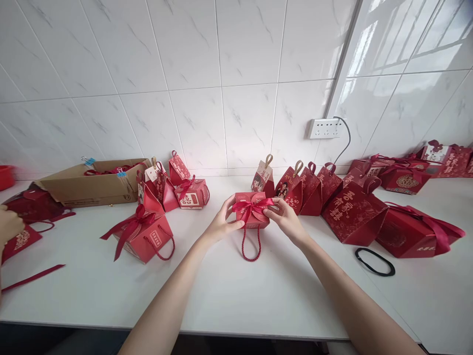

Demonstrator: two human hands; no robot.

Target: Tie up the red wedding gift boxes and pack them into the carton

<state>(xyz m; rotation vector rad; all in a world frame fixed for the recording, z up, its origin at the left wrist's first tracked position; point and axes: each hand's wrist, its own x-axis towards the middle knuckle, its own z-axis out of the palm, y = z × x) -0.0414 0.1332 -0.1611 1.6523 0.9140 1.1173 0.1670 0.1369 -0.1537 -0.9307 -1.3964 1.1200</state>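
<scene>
A small red gift box [261,225] is on the white table in front of me, with a red ribbon bow [248,210] tied across its top. Its twisted red cord handle [251,260] hangs toward me and rests on the tabletop. My left hand [224,221] is closed around the box's left side, its thumb by the bow's lower end. At the right side, my right hand [284,217] pinches the bow's right part between thumb and fingers. Some fingertips are hidden behind the box and ribbon.
Left are a bowed gift box [142,239] and an open cardboard box [96,190] holding red ribbon. Several peaked red boxes [310,192] line the right. A black band [375,262] lies near them. At far left, another person's hand [10,224] touches a red box.
</scene>
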